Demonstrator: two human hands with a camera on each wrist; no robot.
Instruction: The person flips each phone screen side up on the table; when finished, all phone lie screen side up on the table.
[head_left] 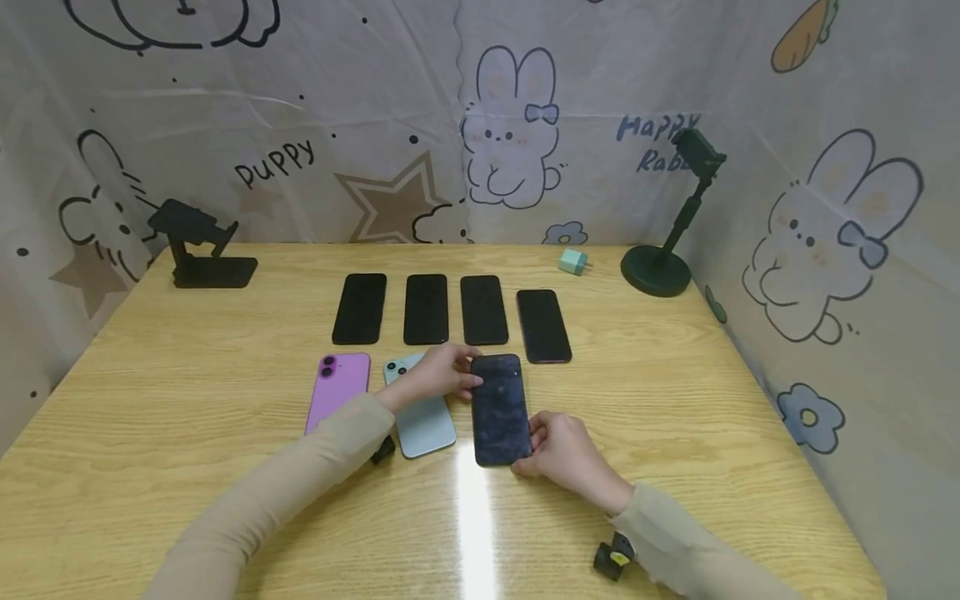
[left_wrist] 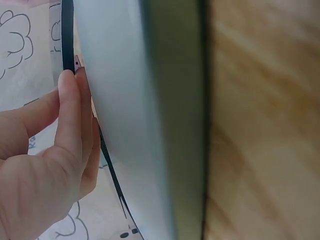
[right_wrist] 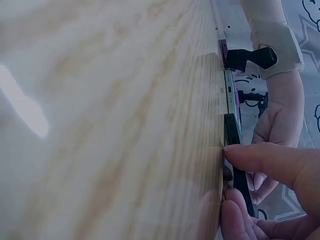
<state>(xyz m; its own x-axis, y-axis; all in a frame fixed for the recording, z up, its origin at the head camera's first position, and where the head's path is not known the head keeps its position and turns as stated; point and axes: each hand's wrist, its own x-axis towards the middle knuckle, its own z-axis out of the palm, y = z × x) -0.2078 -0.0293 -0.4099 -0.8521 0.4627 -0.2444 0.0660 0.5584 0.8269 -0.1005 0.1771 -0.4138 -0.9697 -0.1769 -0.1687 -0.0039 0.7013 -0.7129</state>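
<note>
A dark smartphone with a smudged screen lies face up at the table's middle, between both hands. At its upper left corner, the left hand holds it with thumb and fingers. The right hand pinches its lower right corner; the thumb shows against the phone's end in the right wrist view. Under the left wrist is a pale blue phone, back up, its side filling much of the left wrist view. Further left lies a purple phone, back up, partly hidden by the left sleeve.
Several black-faced phones form a row behind, from a phone at the left to a slightly turned phone at the right. A mint charger plug, a black stand and a round-based stand stand near the back edge.
</note>
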